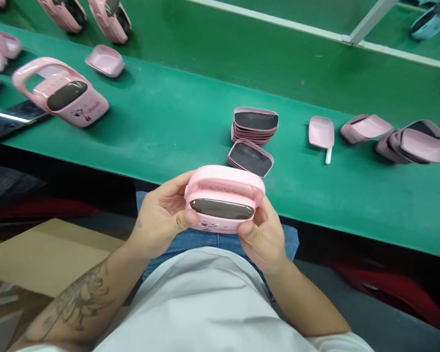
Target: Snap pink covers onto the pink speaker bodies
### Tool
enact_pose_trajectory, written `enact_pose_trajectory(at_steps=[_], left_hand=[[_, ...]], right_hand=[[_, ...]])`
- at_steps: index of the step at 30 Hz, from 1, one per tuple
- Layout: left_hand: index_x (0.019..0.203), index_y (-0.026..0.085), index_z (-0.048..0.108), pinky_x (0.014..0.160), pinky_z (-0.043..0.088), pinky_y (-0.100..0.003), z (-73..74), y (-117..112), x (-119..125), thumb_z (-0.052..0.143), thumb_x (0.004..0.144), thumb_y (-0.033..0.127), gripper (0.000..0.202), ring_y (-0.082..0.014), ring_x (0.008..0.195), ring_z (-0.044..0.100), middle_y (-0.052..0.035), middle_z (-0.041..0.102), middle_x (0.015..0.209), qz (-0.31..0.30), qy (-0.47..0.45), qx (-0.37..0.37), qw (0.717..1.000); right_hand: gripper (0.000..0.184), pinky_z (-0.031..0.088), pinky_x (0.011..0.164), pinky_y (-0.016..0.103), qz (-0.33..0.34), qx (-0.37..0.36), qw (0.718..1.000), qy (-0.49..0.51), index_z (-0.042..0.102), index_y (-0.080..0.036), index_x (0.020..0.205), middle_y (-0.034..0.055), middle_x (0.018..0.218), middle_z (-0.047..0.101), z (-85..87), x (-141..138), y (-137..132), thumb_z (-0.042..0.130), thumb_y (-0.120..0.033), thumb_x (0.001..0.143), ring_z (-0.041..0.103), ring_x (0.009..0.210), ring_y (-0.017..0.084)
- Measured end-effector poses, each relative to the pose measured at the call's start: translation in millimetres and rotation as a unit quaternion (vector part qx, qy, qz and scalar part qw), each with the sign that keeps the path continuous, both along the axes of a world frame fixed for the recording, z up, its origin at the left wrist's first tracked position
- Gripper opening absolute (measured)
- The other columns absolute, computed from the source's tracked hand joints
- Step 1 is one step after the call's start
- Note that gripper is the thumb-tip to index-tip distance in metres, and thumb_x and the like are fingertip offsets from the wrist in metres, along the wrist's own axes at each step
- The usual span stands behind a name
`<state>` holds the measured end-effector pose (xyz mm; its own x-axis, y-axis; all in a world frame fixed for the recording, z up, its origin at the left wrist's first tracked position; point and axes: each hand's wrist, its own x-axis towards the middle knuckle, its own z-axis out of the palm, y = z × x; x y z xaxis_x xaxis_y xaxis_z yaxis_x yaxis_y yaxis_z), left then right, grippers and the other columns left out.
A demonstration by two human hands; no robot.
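Between my two hands is a pink plastic device with a carrying handle (220, 220), a glossy dark oval panel and a small printed picture on its front. My left hand (165, 215) grips its left end, thumb on the front face. On the right end my right hand (262, 232) is closed the same way. The device is held above my lap at the table's near edge. Just beyond it lie a short stack of pink-rimmed dark covers (251, 156) and a taller stack of them (255, 124). The fingers behind the device are partly hidden.
A similar pink device (64, 93) lies on the green table (161, 127), near a dark phone-like slab (12, 122) and a pink cover (105, 61). Rightward are another cover (321, 132), a white stick (328, 156) and stacked covers (412, 142). Cardboard (51, 254) lies below left.
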<state>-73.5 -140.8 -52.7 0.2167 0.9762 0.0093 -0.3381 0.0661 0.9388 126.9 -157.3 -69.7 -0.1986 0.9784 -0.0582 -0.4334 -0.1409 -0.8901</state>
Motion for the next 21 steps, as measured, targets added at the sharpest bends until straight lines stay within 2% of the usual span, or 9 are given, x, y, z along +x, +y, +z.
enact_pose_trajectory(at_steps=[2,4,6,8,10,13,16,18,21], left_hand=[[0.149,0.021,0.067,0.11,0.06,-0.047,-3.5,2,0,0.086,0.089,0.044,0.066,-0.0375,0.133,0.069,-0.0156,0.071,0.145,-0.003,0.004,0.0,1.0],[0.149,0.022,0.066,0.108,0.06,-0.047,-6.6,5,2,0.077,0.094,0.055,0.065,-0.0374,0.131,0.069,-0.0151,0.072,0.143,0.016,0.012,-0.006,1.0],[0.138,0.02,0.073,0.101,0.063,-0.046,-10.4,10,8,0.062,0.098,0.07,0.065,-0.037,0.125,0.072,-0.0154,0.077,0.131,0.052,0.026,-0.015,0.998],[0.116,0.018,0.08,0.091,0.065,-0.044,-15.7,16,17,0.05,0.098,0.08,0.072,-0.0363,0.115,0.076,-0.0156,0.081,0.111,0.104,0.048,-0.027,0.993],[0.097,0.018,0.08,0.082,0.065,-0.041,-21.9,22,27,0.044,0.098,0.084,0.075,-0.0344,0.105,0.078,-0.0134,0.08,0.093,0.17,0.07,-0.031,0.982],[0.088,0.018,0.077,0.075,0.062,-0.038,-28.7,30,39,0.037,0.101,0.083,0.077,-0.0298,0.095,0.078,-0.0101,0.077,0.081,0.246,0.074,0.002,0.966],[0.091,0.017,0.08,0.073,0.059,-0.037,-27.6,38,45,0.034,0.102,0.082,0.08,-0.0262,0.086,0.075,-0.0107,0.077,0.083,0.261,0.075,0.066,0.96],[0.091,0.017,0.082,0.076,0.058,-0.039,-22.3,44,47,0.033,0.103,0.081,0.081,-0.0258,0.085,0.074,-0.0116,0.077,0.087,0.283,0.092,0.13,0.946],[0.093,0.02,0.082,0.089,0.059,-0.044,-11.4,57,50,0.028,0.102,0.083,0.083,-0.0286,0.098,0.075,-0.0129,0.078,0.098,0.322,0.122,0.199,0.918]], right_hand=[[0.074,0.055,0.115,0.058,-0.009,-0.025,0.999,0.028,0.059,-0.025,0.144,0.0139,0.146,0.068,7.0,-1,1,0.09,-0.054,0.082,0.065,0.136,0.039],[0.078,0.054,0.115,0.061,-0.024,-0.041,0.998,0.036,0.06,-0.025,0.141,0.0141,0.146,0.067,10.7,-3,1,0.095,-0.051,0.077,0.065,0.135,0.04],[0.079,0.052,0.116,0.062,-0.028,-0.043,0.998,0.026,0.06,-0.025,0.142,0.0138,0.147,0.067,9.8,-6,1,0.096,-0.051,0.076,0.064,0.136,0.039],[0.077,0.05,0.119,0.06,-0.025,-0.03,0.999,0.004,0.059,-0.026,0.145,0.0124,0.151,0.065,4.2,-9,2,0.092,-0.052,0.08,0.062,0.139,0.038],[0.073,0.048,0.122,0.058,-0.043,-0.012,0.999,-0.018,0.056,-0.027,0.149,0.0107,0.156,0.061,-4.8,-15,4,0.082,-0.06,0.089,0.059,0.144,0.035],[0.071,0.051,0.118,0.055,-0.136,0.022,0.988,-0.063,0.061,-0.025,0.143,0.0113,0.145,0.068,-17.9,-25,13,0.05,-0.079,0.099,0.064,0.137,0.034],[0.084,0.057,0.108,0.055,-0.232,0.097,0.955,-0.158,0.071,-0.022,0.123,0.0122,0.123,0.075,-20.6,-32,28,0.023,-0.087,0.099,0.071,0.123,0.034],[0.084,0.058,0.103,0.054,-0.286,0.162,0.922,-0.205,0.074,-0.023,0.116,0.0118,0.118,0.075,-13.7,-33,40,0.02,-0.085,0.1,0.073,0.116,0.033],[0.075,0.059,0.094,0.051,-0.337,0.257,0.877,-0.225,0.077,-0.023,0.109,0.0104,0.107,0.077,5.4,-31,61,0.026,-0.076,0.105,0.075,0.104,0.031]])
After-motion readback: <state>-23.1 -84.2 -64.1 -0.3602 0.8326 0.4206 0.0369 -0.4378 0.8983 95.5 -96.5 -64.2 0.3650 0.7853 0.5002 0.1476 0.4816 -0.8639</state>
